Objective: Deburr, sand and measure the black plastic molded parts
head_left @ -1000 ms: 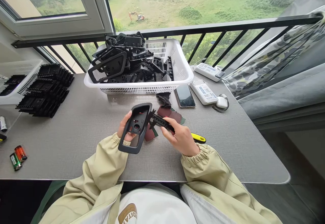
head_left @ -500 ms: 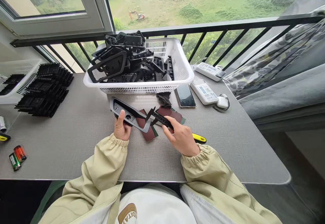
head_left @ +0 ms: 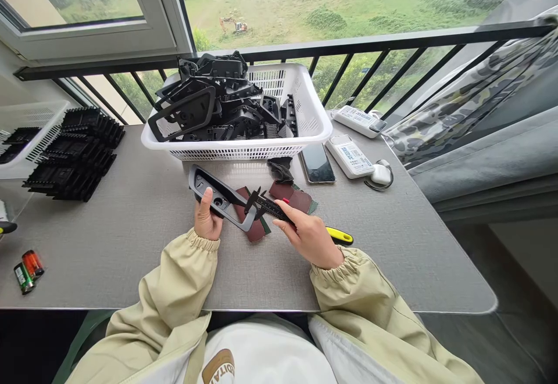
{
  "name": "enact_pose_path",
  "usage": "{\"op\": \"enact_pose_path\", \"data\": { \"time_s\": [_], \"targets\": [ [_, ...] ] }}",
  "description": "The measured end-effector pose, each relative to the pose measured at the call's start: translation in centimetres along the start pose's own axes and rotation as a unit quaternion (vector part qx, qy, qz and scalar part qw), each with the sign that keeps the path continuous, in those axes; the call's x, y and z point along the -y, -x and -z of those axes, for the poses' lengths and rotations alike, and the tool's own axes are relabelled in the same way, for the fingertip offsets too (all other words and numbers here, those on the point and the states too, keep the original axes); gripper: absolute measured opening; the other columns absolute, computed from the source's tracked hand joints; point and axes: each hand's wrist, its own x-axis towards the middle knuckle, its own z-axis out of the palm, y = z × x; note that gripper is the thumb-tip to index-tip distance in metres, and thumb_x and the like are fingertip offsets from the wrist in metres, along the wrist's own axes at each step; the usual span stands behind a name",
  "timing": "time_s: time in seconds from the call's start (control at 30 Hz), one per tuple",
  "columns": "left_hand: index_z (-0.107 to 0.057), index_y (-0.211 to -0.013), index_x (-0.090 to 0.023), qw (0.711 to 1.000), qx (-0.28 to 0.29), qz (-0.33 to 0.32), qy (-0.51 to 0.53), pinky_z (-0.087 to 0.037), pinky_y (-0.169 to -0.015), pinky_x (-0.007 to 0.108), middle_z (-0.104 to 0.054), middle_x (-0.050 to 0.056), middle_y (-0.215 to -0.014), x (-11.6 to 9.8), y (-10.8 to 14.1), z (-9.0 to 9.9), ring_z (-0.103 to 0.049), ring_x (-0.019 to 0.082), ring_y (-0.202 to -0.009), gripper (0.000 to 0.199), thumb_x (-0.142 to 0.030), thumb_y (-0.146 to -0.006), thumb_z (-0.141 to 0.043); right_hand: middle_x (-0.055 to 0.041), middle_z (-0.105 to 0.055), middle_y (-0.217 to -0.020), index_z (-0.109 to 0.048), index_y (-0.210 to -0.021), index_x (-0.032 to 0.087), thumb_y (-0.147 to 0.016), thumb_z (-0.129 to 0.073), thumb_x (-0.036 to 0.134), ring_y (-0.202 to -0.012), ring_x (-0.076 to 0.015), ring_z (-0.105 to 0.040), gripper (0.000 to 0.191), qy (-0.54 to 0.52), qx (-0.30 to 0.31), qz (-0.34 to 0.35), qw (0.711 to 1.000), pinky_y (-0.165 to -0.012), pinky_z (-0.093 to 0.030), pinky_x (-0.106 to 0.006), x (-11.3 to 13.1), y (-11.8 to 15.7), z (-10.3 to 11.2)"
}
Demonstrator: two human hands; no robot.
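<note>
My left hand [head_left: 208, 216] is closed on a grey and black plastic trim piece with a frame-like opening at its right end [head_left: 218, 197], thumb on top. My right hand [head_left: 313, 234] grips a black vernier caliper [head_left: 271, 207]. The caliper's jaws are at the right end of the trim piece, over its opening; whether they press on it I cannot tell. Beneath lie dark red sandpaper sheets [head_left: 293, 197] with green edges. A yellow and black handle [head_left: 340, 236] shows beside my right wrist, its other end hidden.
A white basket [head_left: 244, 150] heaped with black plastic parts stands by the railing. Stacked black parts [head_left: 72, 154] and batteries [head_left: 29, 271] lie at left. A phone [head_left: 318, 164], white devices [head_left: 351, 157], a cabled white item [head_left: 381, 175] and a black cloth [head_left: 281, 170] lie right of centre.
The caliper has shifted slightly left and turned, so its jaws now overlap the end of the trim piece. My left hand keeps its hold almost unmoved.
</note>
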Motion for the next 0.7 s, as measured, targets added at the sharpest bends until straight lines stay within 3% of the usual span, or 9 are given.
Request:
{"op": "enact_pose_path", "data": {
  "time_s": [0.5, 0.7],
  "targets": [
    [-0.066, -0.099, -0.026, 1.0, 0.013, 0.011, -0.017, -0.052, -0.086, 0.023, -0.073, -0.002, -0.092, 0.07, -0.19, 0.4, -0.067, 0.015, -0.099, 0.029, -0.036, -0.072, -0.074, -0.0116, -0.07, -0.112, -0.053, -0.131, 0.017, -0.096, -0.043, 0.039, -0.09, -0.024, -0.071, 0.042, -0.028, 0.011, -0.012, 0.999, -0.072, -0.056, -0.032, 0.22, -0.06, 0.13],
    [-0.065, -0.107, -0.024, 1.0, 0.009, -0.008, 0.015, -0.052, -0.085, 0.024, -0.073, 0.001, -0.097, 0.09, -0.02, 0.24, -0.067, 0.016, -0.099, 0.044, -0.043, -0.068, -0.077, -0.0131, -0.072, -0.108, -0.051, -0.132, 0.014, -0.096, -0.043, 0.039, -0.084, -0.0237, -0.072, 0.044, -0.028, -0.051, -0.042, 0.997, -0.068, -0.056, -0.032, -0.04, -0.25, -0.32]
  ]
}}
